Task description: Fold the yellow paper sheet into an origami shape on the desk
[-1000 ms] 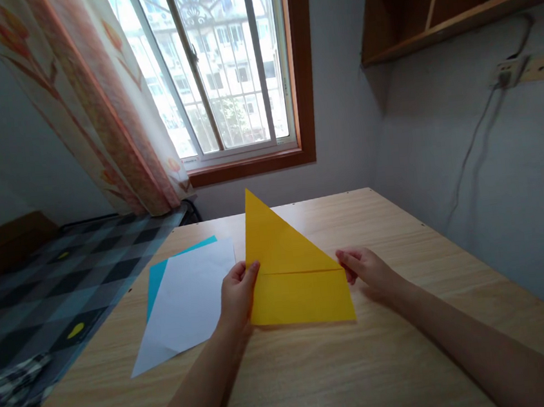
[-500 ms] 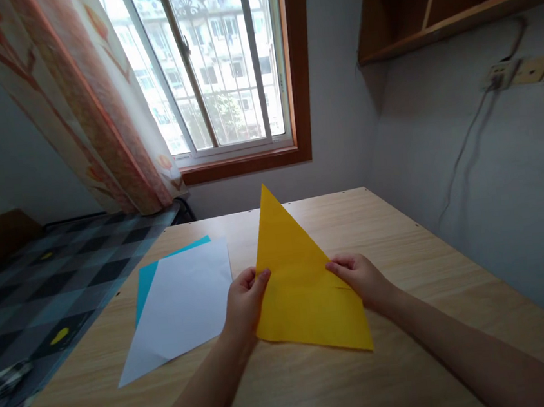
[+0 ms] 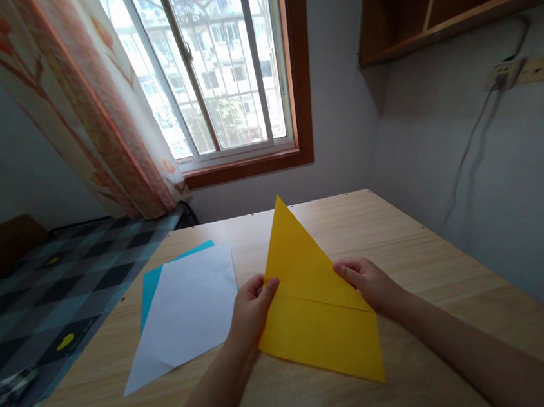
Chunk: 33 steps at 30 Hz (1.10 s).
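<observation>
A folded sheet of yellow paper (image 3: pixel 319 308) is held up over the table, its pointed corner facing the window and a slanting edge of a folded layer crossing its middle. My left hand (image 3: pixel 253 306) pinches its left edge, thumb on top and fingers underneath. On the slanted right edge, my right hand (image 3: pixel 365 281) is closed, with the thumb along the paper and the other fingers partly hidden behind. To the left lies a sheet of white paper (image 3: pixel 190 309), on top of a blue sheet (image 3: pixel 151 290) that shows along its left and far edges.
The wooden table (image 3: pixel 427 342) reaches toward a window (image 3: pixel 219 73) with a flowered curtain (image 3: pixel 86 100). A bed with a checked cover (image 3: pixel 87 255) stands at the left. A wall shelf (image 3: pixel 465 8) and a socket with a cord (image 3: pixel 501 76) are at the right.
The yellow paper has come slightly nearer and to the right, with both hands on it. Its lower end has swung lower, and the fold line across it now shows more clearly.
</observation>
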Available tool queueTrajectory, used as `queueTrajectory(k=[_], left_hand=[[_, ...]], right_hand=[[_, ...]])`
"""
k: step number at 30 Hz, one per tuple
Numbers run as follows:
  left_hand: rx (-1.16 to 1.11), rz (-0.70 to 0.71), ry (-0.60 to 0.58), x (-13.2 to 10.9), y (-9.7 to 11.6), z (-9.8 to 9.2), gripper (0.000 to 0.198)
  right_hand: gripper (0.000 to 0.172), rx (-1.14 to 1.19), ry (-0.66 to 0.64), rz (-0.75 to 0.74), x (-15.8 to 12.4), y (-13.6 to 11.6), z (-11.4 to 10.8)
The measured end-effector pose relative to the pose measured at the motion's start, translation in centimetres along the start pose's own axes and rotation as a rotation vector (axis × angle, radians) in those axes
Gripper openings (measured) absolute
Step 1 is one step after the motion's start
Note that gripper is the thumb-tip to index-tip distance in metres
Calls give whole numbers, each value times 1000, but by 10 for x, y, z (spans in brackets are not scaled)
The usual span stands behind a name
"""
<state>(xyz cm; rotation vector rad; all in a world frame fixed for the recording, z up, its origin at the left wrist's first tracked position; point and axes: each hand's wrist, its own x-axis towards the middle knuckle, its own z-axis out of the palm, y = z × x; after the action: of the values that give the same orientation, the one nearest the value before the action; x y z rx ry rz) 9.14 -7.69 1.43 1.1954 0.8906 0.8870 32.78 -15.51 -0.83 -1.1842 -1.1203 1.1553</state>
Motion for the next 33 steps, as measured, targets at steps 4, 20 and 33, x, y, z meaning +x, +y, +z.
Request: queueTrajectory(k=[4, 20, 33], left_hand=[[7, -31, -40, -4, -2, 5, 35], [45, -50, -120, -5, -4, 5, 34], [104, -63, -177, -7, -5, 6, 35]], right_hand=[[35, -85, 96, -11, -1, -1, 3], [34, -43, 97, -75, 2, -2, 0], [39, -23, 84, -36, 2, -5, -1]])
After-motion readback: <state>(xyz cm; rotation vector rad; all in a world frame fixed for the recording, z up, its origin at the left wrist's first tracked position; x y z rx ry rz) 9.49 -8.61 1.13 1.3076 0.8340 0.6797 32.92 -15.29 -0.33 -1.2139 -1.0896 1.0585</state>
